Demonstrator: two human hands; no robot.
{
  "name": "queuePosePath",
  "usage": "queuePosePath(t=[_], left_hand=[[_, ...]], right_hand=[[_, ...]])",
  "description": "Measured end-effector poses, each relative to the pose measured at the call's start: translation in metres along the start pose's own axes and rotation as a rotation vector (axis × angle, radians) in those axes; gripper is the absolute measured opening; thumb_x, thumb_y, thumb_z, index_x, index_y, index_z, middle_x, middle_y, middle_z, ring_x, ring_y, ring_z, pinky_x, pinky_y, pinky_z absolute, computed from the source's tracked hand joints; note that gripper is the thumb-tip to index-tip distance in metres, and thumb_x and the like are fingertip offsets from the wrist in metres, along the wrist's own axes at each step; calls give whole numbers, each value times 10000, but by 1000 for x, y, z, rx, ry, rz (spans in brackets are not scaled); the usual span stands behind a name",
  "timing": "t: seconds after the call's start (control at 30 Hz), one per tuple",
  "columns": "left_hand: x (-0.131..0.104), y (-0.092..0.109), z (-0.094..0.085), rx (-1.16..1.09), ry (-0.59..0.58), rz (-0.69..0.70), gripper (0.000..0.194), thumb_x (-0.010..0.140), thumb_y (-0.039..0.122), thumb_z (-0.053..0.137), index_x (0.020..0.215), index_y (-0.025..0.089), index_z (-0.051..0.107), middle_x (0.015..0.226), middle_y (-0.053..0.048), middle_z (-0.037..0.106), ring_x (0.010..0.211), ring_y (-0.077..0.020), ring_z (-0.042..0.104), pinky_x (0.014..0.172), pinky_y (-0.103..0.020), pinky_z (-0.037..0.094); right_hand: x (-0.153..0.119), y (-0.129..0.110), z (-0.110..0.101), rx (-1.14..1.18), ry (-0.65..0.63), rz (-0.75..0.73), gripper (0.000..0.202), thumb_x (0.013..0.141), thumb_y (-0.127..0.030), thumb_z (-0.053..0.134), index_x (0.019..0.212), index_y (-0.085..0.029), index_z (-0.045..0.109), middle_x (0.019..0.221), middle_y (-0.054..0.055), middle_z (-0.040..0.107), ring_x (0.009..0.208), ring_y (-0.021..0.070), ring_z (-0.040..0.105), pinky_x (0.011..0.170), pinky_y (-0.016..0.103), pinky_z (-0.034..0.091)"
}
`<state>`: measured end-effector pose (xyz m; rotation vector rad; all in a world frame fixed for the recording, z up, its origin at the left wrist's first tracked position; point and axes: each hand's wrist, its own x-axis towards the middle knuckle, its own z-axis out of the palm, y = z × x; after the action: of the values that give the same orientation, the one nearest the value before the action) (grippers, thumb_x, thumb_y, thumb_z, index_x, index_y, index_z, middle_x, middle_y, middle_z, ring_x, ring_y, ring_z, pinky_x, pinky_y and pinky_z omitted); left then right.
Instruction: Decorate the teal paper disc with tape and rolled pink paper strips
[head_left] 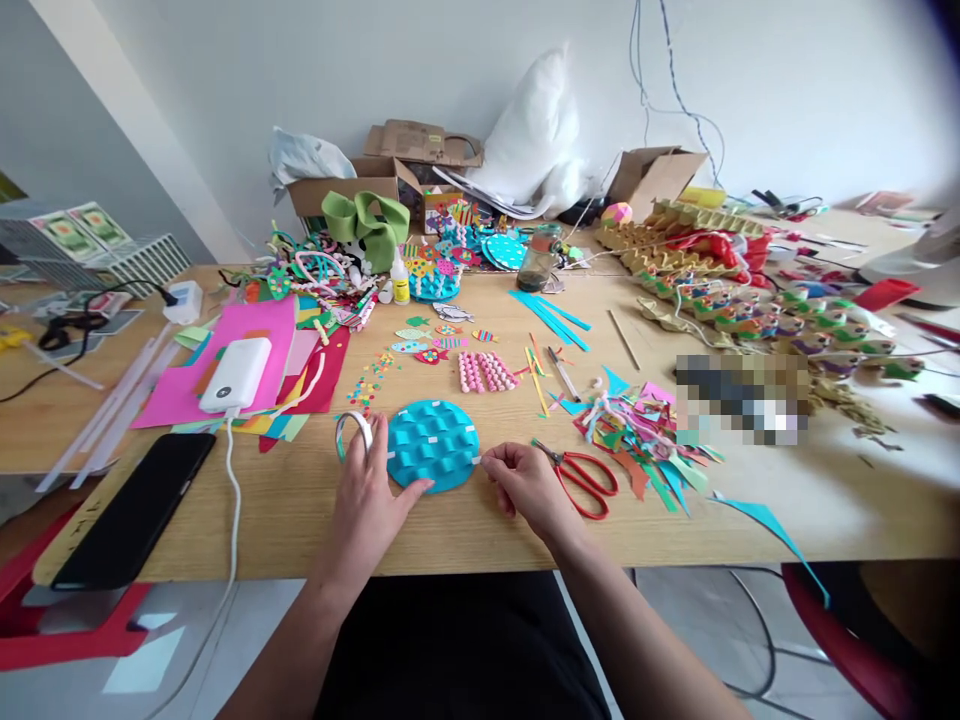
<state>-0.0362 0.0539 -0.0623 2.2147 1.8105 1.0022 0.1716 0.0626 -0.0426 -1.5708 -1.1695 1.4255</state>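
A round turquoise paper piece (433,462) with raised wavy folds lies on the table before me, small white tape pieces on its top and rim. My left hand (367,500) is at its left side, the thumb stretched onto its lower edge. Against the fingers of that hand stands a roll of white tape (354,436), apparently held by them. At the disc's right edge my right hand (519,477) pinches a small white strip of tape (477,460). Red-handled scissors (587,480) lie just right of this hand.
Paper fish (450,343) and pink-white twisted strips (486,372) lie beyond the disc. Colourful paper scraps (637,430) are heaped at right. A white power bank (236,375) on pink paper and a black phone (135,510) lie at left. A glass jar (538,258) stands farther back.
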Motion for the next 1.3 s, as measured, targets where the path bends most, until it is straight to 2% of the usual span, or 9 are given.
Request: queuePosePath(t=[0.27, 0.37, 0.5, 0.6, 0.7, 0.77, 0.83, 0.97, 1.3], left_hand=[[3, 24, -28, -522, 456, -78, 568, 892, 255, 515, 1419, 293, 305, 1520, -128, 229, 1236, -280, 500, 946, -426, 503], [12, 20, -47, -882, 598, -245, 584, 881, 244, 536, 1400, 383, 308, 1390, -22, 481, 1184, -216, 551, 936, -358, 514], [22, 6, -67, -1370, 160, -441, 398, 893, 476, 447, 1286, 425, 487, 1214, 29, 634, 868, -87, 666, 577, -115, 535], [22, 9, -72, -1498, 92, -348, 451, 854, 586, 432, 1300, 517, 420, 1265, 44, 604, 478, -9, 547, 286, -97, 345], [15, 22, -65, -1350, -89, -112, 341, 870, 407, 517, 1199, 495, 543, 1123, 19, 679, 326, 2, 386, 253, -134, 282], [9, 29, -52, -1029, -245, 1, 309, 887, 226, 489, 1112, 361, 650, 1088, -36, 690, 409, -37, 493, 344, -168, 403], [1, 33, -35, -571, -239, 138, 373, 871, 121, 440, 1136, 270, 656, 1119, -80, 678, 676, -125, 639, 618, -256, 551], [-18, 39, -4, -10, -210, 324, 528, 802, -4, 373, 1216, 229, 602, 1203, -89, 633, 1031, -244, 610, 869, -396, 518], [-32, 54, 13, 268, -315, 282, 409, 853, 90, 426, 1229, 160, 571, 1090, -123, 606, 918, -263, 559, 754, -418, 515]], right_hand=[[-4, 1, 6, -2, -47, 82, 171, 763, -315, 534, 671, -171, 523, 394, -87, 466, 270, 42, 353, 274, 152, 241], [-3, 3, 7, -5, -47, 87, 155, 755, -291, 541, 659, -172, 522, 391, -87, 468, 269, 42, 357, 273, 152, 243], [-1, 5, 8, -18, -51, 96, 133, 742, -270, 552, 654, -175, 521, 390, -92, 464, 265, 43, 358, 265, 152, 235], [0, 6, 8, -37, -58, 97, 137, 744, -276, 554, 655, -176, 524, 389, -94, 460, 266, 46, 364, 263, 153, 239], [1, 7, 8, -48, -64, 88, 143, 752, -276, 548, 652, -178, 520, 388, -91, 463, 270, 51, 376, 268, 154, 248], [2, 7, 8, -54, -65, 89, 148, 758, -274, 543, 646, -181, 512, 383, -91, 461, 267, 53, 376, 266, 156, 244], [3, 7, 8, -57, -64, 91, 156, 760, -273, 542, 639, -182, 506, 382, -89, 459, 263, 53, 372, 261, 158, 236], [3, 5, 8, -52, -67, 103, 155, 760, -261, 541, 631, -181, 508, 384, -85, 461, 263, 52, 375, 260, 157, 239], [3, 5, 9, -94, -77, 88, 165, 767, -230, 523, 612, -181, 500, 388, -80, 450, 272, 52, 375, 260, 149, 241]])
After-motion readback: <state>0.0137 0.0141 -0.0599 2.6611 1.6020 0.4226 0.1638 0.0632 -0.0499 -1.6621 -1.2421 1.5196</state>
